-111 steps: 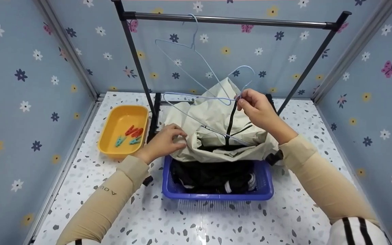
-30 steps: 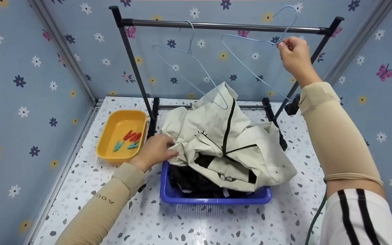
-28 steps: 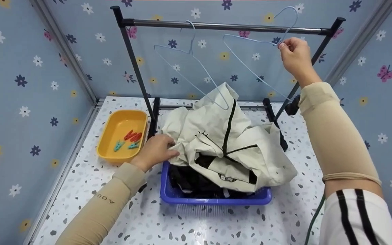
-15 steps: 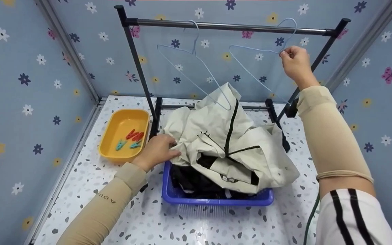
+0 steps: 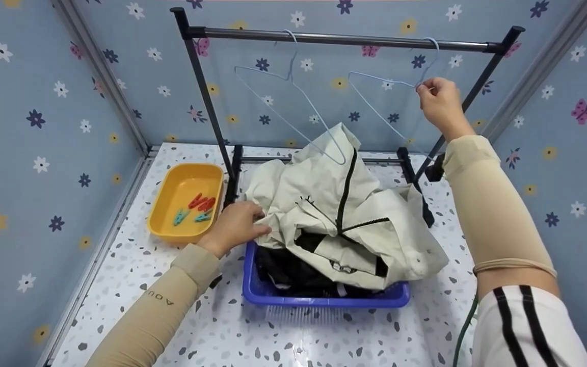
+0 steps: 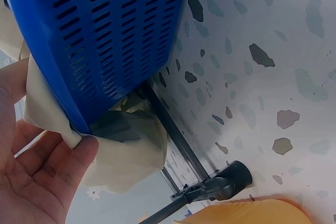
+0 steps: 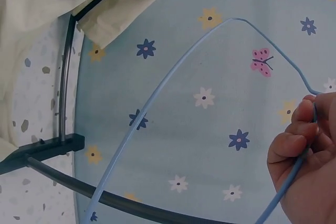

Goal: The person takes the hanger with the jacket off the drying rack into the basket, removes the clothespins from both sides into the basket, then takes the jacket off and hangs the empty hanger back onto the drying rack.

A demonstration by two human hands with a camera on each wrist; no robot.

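Note:
My right hand [image 5: 441, 102] pinches a light blue wire clothes hanger [image 5: 382, 116] just below its hook, which lies over the rail of the clothes rack [image 5: 344, 40] near the right end. In the right wrist view the same hanger [image 7: 157, 90] slants down from the curled fingers. My left hand [image 5: 237, 224] rests at the left edge of a cream jacket [image 5: 298, 183] with a black zip, its fingers relaxed. The jacket is heaped on a blue basket [image 5: 324, 302]; in the left wrist view, my left fingertips touch the cloth [image 6: 126, 156] by the basket corner.
A second blue hanger [image 5: 263, 94] hangs on the rail to the left, its lower end over the jacket. Black clothing [image 5: 286, 270] lies in the basket. To the left, a yellow tray [image 5: 158, 204] holds red and green clothes pegs. Flowered walls enclose the speckled floor [image 5: 252, 336].
My right hand has carried the hanger up and right from above the jacket, then lowered it so its hook lies over the rail. The jacket has slumped forward over the basket.

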